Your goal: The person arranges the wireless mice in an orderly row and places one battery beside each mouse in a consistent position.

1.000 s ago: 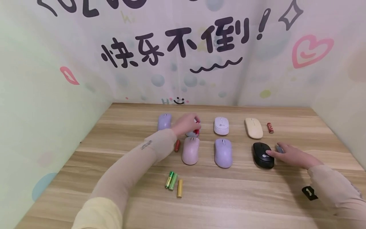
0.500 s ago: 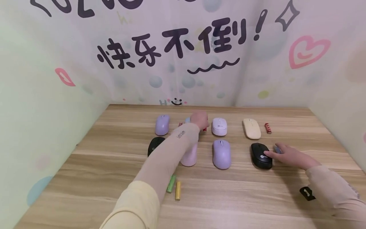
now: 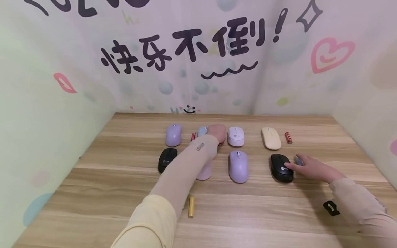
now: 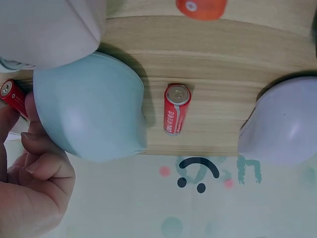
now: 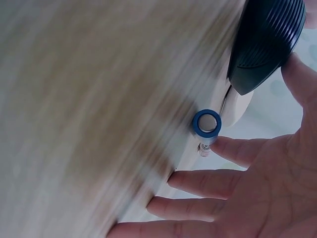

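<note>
My left hand (image 3: 217, 133) is down between a light blue mouse (image 3: 202, 131) and a white mouse (image 3: 236, 136). In the left wrist view its thumb and index finger pinch a red battery (image 4: 15, 96) beside the blue mouse. Across that mouse lies another red battery (image 4: 176, 109). My right hand (image 3: 313, 168) rests on the table with its fingers straight. Its thumb touches a black mouse (image 5: 267, 44), and its index fingertip touches a blue-ended battery (image 5: 207, 123). The left sleeve partly hides a pink mouse (image 3: 204, 172).
Purple mice (image 3: 238, 166) and a second black mouse (image 3: 166, 159) stand around the hands. A cream mouse (image 3: 271, 138) has a red battery (image 3: 288, 137) at its right. Nearer me lie a yellow battery (image 3: 191, 207) and a small black clip-like piece (image 3: 331, 208).
My left hand has moved right, from over the light blue mouse to its right side, and has lowered the red battery there. The right hand keeps its place.
</note>
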Tool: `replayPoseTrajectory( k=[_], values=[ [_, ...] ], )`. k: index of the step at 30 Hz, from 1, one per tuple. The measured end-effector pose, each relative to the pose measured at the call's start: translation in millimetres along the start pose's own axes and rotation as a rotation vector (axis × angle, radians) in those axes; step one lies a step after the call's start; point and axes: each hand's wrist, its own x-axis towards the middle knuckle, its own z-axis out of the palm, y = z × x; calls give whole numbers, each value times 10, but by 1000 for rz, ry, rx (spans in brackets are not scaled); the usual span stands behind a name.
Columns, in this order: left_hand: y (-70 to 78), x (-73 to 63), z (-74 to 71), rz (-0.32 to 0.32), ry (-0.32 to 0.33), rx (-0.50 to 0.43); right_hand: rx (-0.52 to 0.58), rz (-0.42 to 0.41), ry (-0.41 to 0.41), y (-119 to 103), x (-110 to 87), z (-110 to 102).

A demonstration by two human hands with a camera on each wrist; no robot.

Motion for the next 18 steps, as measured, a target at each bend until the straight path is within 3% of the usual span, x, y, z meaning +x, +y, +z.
replayPoseTrajectory(
  k=[1, 2, 4, 6, 8, 9, 10, 14, 16, 18],
  values=[
    [17, 7, 12, -9, 5, 10, -1, 4, -1, 0, 0, 0],
    [-7, 127, 113, -1, 37, 12, -4, 6, -3, -1, 1, 0],
    [-11, 220, 179, -12, 43, 16, -5, 11, -3, -1, 2, 1],
    [-5, 224, 189, -19, 46, 15, -3, 14, -6, -1, 4, 6],
    [-6, 114, 121, -8, 53, 8, -2, 13, -8, -1, 3, 9],
    [29, -86, -42, -16, 20, 7, 0, 15, -8, -2, 4, 10],
    [24, -124, -78, -8, 30, 0, 1, 19, -10, -2, 7, 9],
    [-50, -318, -297, 42, 154, -39, 3, 28, -10, 8, 26, 7],
    [-155, -283, -321, 73, 225, -73, 1, 30, -10, 16, 36, 7],
    [-251, -455, -458, 98, 262, -111, -1, 29, -7, 17, 35, 8]
  ],
)
